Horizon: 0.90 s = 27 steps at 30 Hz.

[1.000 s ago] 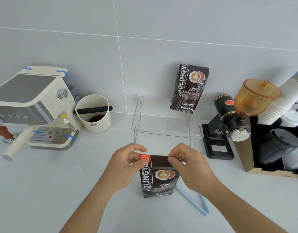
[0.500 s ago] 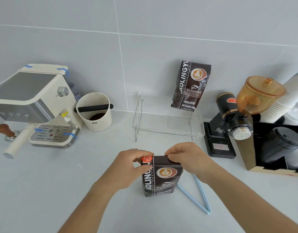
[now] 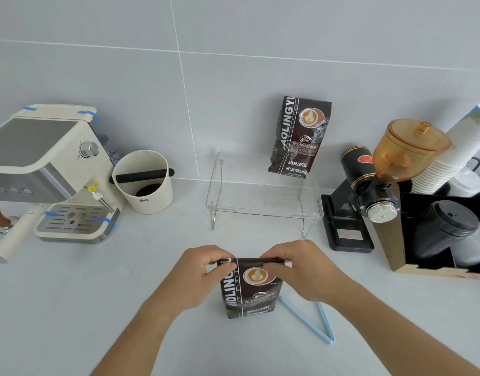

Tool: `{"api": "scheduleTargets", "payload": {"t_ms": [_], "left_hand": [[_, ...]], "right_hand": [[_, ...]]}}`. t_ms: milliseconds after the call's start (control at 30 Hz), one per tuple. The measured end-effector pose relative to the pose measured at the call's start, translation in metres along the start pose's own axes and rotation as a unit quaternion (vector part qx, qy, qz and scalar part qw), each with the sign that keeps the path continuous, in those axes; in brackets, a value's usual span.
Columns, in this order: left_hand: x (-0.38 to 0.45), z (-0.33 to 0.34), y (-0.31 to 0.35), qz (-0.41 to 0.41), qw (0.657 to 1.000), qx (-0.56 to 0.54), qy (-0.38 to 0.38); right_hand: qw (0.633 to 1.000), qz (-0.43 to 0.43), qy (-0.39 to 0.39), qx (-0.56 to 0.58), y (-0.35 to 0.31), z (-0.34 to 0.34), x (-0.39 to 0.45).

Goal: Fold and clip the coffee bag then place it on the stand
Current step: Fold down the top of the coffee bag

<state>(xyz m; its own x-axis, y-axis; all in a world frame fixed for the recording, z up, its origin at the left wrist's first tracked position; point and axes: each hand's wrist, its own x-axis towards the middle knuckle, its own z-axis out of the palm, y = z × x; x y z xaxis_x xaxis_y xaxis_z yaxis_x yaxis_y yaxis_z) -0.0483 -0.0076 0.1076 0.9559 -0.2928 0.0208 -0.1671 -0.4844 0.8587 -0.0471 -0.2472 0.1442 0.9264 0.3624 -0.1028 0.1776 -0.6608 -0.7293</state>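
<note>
A dark brown coffee bag (image 3: pixel 249 291) stands upright on the grey counter in front of me. My left hand (image 3: pixel 198 275) pinches its top left corner. My right hand (image 3: pixel 301 270) pinches the top right, and the top edge is folded down flat between them. A light blue clip (image 3: pixel 323 324) lies open in a V on the counter just right of the bag. The clear acrylic stand (image 3: pixel 263 210) sits behind, against the wall. A second, identical coffee bag (image 3: pixel 300 137) leans on the wall at the stand's back right.
A cream espresso machine (image 3: pixel 43 172) and a cream knock box (image 3: pixel 144 183) stand at the left. A black grinder with an amber hopper (image 3: pixel 382 172) is right of the stand. A box with paper cups and black lids (image 3: pixel 447 221) fills the far right.
Both hands have folded the bag's top further down. The orange-red tab seen at the top left corner is hidden now. The bag looks shorter at the top.
</note>
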Motion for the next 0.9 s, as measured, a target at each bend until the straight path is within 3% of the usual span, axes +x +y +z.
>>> {"api": "scheduleTargets", "payload": {"t_ms": [133,267,533,667,800,900], "left_hand": [[0.0,0.001,-0.008,-0.034,0.992,-0.108,0.052],[0.0,0.002,-0.012,-0.041,0.985,-0.163,0.031],[0.004,0.002,-0.016,-0.027,0.988,-0.146,0.032],[0.002,0.0,-0.018,-0.017,0.99,-0.134,0.041],[0.001,0.004,-0.016,-0.014,0.988,-0.141,0.057],[0.0,0.008,-0.014,-0.019,0.984,-0.159,0.074]], "right_hand": [[0.998,-0.038,-0.017,-0.041,0.008,-0.007,-0.002],[0.996,-0.043,0.074,-0.008,0.015,-0.004,-0.003],[0.992,-0.007,0.088,0.088,0.031,-0.003,-0.006],[0.974,0.071,0.131,0.168,0.057,-0.008,-0.021],[0.973,0.202,0.088,0.068,0.102,0.0,-0.044],[0.952,0.298,0.069,0.006,0.135,0.02,-0.067]]}}
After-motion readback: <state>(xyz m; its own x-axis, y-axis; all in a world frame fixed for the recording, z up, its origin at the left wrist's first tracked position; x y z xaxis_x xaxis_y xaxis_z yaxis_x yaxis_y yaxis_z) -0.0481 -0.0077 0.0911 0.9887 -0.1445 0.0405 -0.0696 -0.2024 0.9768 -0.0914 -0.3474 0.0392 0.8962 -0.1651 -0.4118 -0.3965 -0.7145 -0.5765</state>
